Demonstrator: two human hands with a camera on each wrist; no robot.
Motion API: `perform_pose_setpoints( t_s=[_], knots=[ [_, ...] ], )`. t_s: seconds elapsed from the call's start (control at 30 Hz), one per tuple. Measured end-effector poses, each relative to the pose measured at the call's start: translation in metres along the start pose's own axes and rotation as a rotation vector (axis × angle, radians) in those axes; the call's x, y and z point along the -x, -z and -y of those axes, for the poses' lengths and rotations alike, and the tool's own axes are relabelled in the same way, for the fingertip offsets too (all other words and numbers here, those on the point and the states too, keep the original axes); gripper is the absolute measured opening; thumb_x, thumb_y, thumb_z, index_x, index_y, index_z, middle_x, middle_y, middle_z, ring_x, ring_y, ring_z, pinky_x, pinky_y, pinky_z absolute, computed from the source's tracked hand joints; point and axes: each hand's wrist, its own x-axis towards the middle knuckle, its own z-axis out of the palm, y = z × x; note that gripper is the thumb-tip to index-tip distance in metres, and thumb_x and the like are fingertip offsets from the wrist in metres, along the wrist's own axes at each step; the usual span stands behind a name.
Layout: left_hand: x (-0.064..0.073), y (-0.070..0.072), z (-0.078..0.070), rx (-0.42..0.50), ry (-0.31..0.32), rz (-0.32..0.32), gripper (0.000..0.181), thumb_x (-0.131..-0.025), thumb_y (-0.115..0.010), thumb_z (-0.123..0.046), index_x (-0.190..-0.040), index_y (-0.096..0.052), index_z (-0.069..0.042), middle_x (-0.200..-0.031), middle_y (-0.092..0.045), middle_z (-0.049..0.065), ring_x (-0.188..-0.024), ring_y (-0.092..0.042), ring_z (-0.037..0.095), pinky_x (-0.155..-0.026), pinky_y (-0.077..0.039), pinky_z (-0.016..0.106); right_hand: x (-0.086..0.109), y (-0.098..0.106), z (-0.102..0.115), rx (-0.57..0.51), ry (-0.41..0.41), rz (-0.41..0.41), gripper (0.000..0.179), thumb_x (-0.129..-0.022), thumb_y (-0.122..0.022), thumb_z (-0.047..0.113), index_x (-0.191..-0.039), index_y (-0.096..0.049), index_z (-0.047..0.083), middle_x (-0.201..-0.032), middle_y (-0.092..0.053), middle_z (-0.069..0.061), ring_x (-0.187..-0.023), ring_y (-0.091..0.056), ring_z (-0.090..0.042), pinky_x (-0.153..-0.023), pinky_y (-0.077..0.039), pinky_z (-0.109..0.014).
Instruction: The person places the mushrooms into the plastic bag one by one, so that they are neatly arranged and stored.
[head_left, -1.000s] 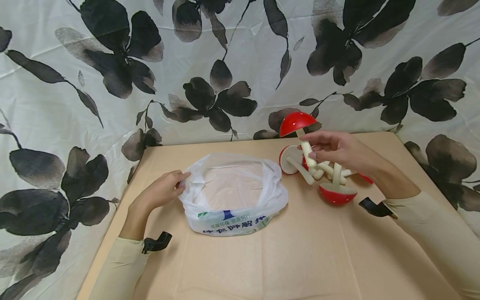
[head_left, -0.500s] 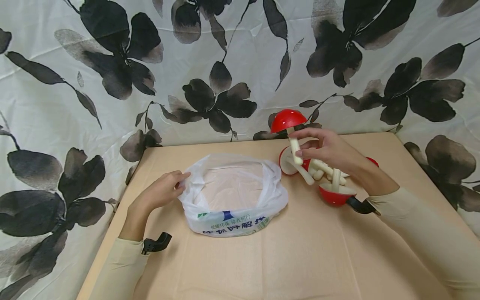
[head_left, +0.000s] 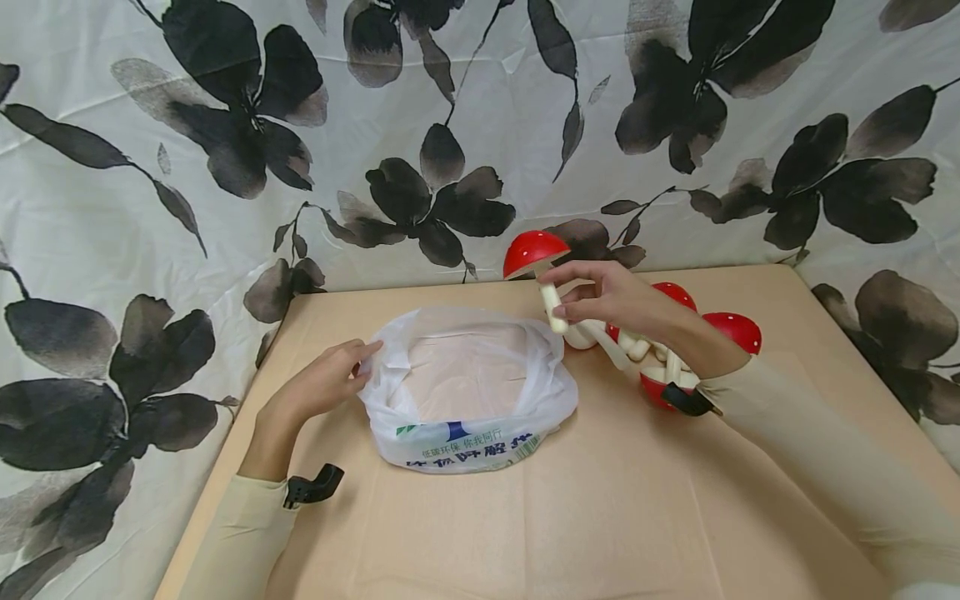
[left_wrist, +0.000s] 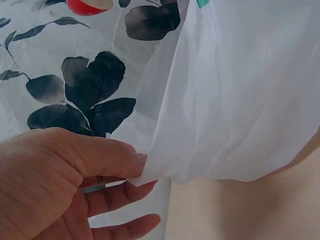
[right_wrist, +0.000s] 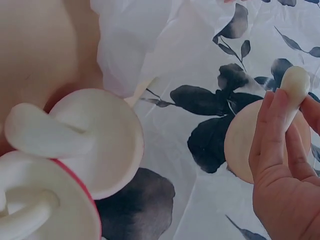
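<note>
My right hand (head_left: pixel 630 304) grips a toy mushroom (head_left: pixel 534 252) by its pale stem, red cap upward, above the table at the far right of a plastic bag. In the right wrist view the stem end (right_wrist: pixel 296 82) sticks out between thumb and fingers. The white plastic bag (head_left: pixel 397 437) stands with its mouth spread wide, green and blue print on the front. At its left rim my left hand (head_left: pixel 322 379) pinches the edge; the left wrist view shows the thin plastic (left_wrist: pixel 215 115) caught between thumb and forefinger.
Several more red-capped mushrooms, among them one cap (head_left: pixel 737 331) at the right, lie in a pile right of the bag, partly hidden behind my right forearm. A floral cloth (head_left: pixel 480 100) hangs along the back edge of the tan table (head_left: pixel 465 542).
My right hand has carried the mushroom leftward from over the pile toward the bag's back right side. The left hand and the bag have stayed in place.
</note>
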Motion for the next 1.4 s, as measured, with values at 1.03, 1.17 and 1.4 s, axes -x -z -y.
perform_pose_setpoints(
  t_s=[1.03, 1.17, 1.4],
  knots=[
    [-0.004, -0.004, 0.005, 0.046, 0.017, 0.014, 0.047, -0.089, -0.062, 0.007, -0.135, -0.056, 0.012, -0.088, -0.057, 0.007, -0.08, -0.052, 0.019, -0.073, -0.045, 0.035, -0.078, -0.053, 0.002, 0.069, -0.042, 0.259, 0.047, -0.09, -0.077, 0.025, -0.135, -0.066, 0.021, -0.13, -0.062, -0.004, -0.111, -0.066, -0.027, -0.094, -0.056, -0.044],
    [-0.006, -0.003, 0.004, 0.04, 0.016, 0.016, 0.047, -0.089, -0.063, 0.006, -0.135, -0.056, 0.013, -0.086, -0.056, 0.006, -0.079, -0.052, 0.019, -0.072, -0.045, 0.034, -0.085, -0.061, -0.001, 0.079, -0.04, 0.27, 0.043, -0.089, -0.078, 0.025, -0.131, -0.068, 0.025, -0.127, -0.063, -0.002, -0.111, -0.065, -0.025, -0.094, -0.055, -0.044],
    [-0.006, -0.004, 0.001, 0.023, 0.013, 0.017, 0.047, -0.089, -0.063, 0.006, -0.135, -0.055, 0.015, -0.085, -0.054, 0.006, -0.078, -0.052, 0.02, -0.071, -0.045, 0.033, -0.094, -0.074, -0.005, 0.094, -0.023, 0.294, 0.041, -0.089, -0.079, 0.022, -0.128, -0.069, 0.023, -0.126, -0.063, -0.002, -0.11, -0.065, -0.025, -0.089, -0.058, -0.036]
  ],
)
